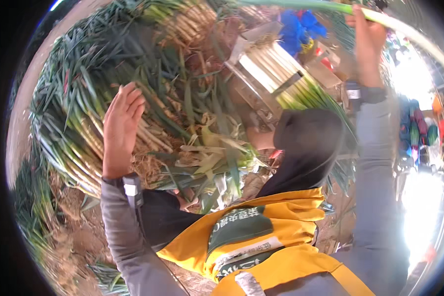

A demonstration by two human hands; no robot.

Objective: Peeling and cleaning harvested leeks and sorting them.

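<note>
My right hand is raised at the upper right, its fingers closed round a long leek. The leek's green end points left and its pale shank runs to the right rim. At left, my left hand is held up with its fingers stretched out and nothing in it. Below that hand lies a large heap of untrimmed leeks with brown roots and dark green leaves. Peeled-off leaves are scattered between my arms. Farther off, a bundle of cleaned leeks is tied with a dark band.
My knees and yellow apron fill the lower middle. A blue plastic bag and a cardboard box sit beyond the bundle. More leeks lie at the far side and at the lower left. Bright light glares at the right.
</note>
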